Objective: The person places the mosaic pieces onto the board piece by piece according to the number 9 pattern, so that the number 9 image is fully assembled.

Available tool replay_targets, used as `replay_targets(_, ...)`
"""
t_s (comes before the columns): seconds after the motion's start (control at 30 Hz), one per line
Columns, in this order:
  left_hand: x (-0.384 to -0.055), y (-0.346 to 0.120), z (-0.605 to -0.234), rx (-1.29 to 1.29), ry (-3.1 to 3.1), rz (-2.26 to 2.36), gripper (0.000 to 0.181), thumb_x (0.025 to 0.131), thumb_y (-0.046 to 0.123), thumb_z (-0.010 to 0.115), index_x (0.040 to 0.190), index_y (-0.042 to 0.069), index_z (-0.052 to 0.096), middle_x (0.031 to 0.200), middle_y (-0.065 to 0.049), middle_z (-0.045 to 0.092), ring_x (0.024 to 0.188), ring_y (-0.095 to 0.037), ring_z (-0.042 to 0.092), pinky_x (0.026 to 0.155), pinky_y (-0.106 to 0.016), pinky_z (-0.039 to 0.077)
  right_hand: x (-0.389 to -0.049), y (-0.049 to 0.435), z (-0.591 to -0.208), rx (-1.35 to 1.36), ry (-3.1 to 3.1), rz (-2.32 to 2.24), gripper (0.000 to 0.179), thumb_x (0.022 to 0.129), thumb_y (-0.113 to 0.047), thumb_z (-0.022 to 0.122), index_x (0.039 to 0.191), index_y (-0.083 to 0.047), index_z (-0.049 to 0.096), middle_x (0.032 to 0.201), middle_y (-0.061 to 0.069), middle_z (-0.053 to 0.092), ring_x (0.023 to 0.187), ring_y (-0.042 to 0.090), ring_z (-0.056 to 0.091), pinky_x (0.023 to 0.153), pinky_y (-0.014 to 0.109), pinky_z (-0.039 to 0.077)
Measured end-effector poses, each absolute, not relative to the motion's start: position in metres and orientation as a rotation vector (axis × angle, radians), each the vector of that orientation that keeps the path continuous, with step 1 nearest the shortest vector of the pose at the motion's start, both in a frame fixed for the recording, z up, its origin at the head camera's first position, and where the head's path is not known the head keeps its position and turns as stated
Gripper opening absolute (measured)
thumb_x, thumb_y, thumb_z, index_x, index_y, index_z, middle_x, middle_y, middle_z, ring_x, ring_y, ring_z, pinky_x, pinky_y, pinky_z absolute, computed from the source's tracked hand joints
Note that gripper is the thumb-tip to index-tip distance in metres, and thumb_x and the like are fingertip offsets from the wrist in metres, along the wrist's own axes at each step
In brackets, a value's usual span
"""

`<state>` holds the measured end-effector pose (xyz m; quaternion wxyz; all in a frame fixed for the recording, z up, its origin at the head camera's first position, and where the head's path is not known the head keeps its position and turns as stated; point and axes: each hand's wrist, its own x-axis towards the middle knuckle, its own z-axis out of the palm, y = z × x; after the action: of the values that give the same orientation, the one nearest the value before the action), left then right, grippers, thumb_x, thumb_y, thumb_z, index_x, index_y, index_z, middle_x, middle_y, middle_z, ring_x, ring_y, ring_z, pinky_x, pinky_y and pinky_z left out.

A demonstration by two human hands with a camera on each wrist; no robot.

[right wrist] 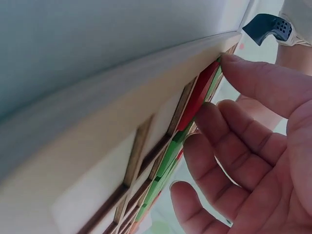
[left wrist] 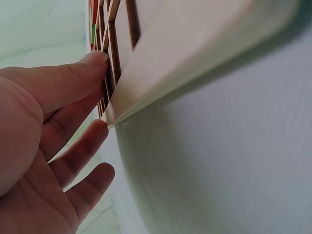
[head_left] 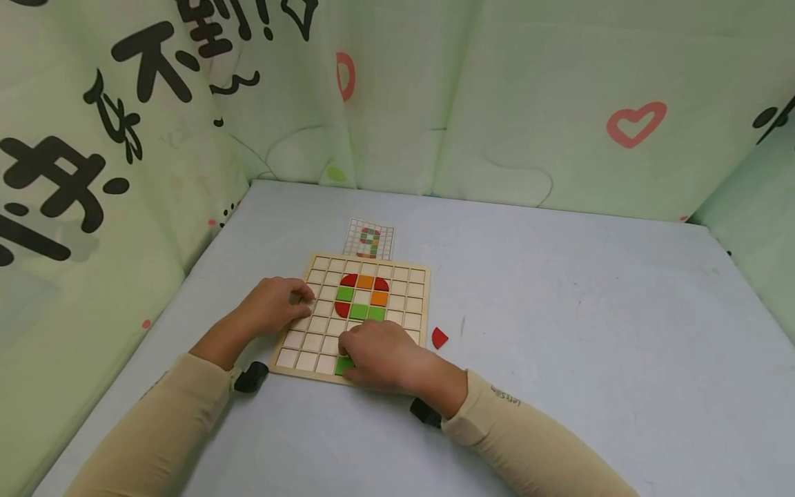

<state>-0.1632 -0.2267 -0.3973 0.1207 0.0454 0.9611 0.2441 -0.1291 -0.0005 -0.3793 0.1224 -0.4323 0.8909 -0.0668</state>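
Observation:
A wooden grid board (head_left: 306,354) lies on the table, holding red, orange and green tiles. At its left edge, the thumb and fingers of my left hand (head_left: 273,306) touch the rim; the left wrist view shows its thumb tip on the frame and the lower fingers spread. My right hand (head_left: 381,355) bends over the front rows, covering several cells. Its thumb and index finger are right at a green tile (head_left: 344,366) in the front row. In the right wrist view a red tile (right wrist: 198,95) sits beneath the index fingertip, and the other fingers are loosely bent.
A loose red quarter-round tile (head_left: 439,338) lies on the table right of the board. Behind the board is a pattern card (head_left: 352,238), its near end at the board's back edge. Printed pale green curtains (head_left: 528,103) enclose the table.

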Motion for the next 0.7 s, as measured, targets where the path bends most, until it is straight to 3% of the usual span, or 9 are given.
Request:
replay_targets(0.43, -0.163, -0.227, -0.397, 0.139, 2.817, 0.702, 0.019, 0.093, 0.015, 0.072, 0.110, 0.007, 0.070, 0.119, -0.012, 0.067, 0.115, -0.031, 0.058, 0.097, -0.048, 0.046, -0.127, 0.001, -0.375, -1.319, 2.605, -0.169, 0.014, 0.089, -0.029, 0.073, 0.092, -0.016, 0.067, 0.069, -0.010, 0.050, 0.068, 0.009, 0.048, 0.062, 0.026, 0.041)
replay_targets(0.7, -0.162, -0.228, -0.397, 0.165, 2.818, 0.710, 0.019, 0.093, 0.015, 0.072, 0.111, 0.007, 0.070, 0.119, -0.013, 0.067, 0.116, -0.032, 0.058, 0.098, -0.048, 0.046, -0.131, 0.010, -0.367, -1.321, 2.592, -0.235, 0.027, 0.091, -0.032, 0.070, 0.114, -0.017, 0.071, 0.101, -0.008, 0.068, 0.091, 0.011, 0.060, 0.077, 0.030, 0.049)
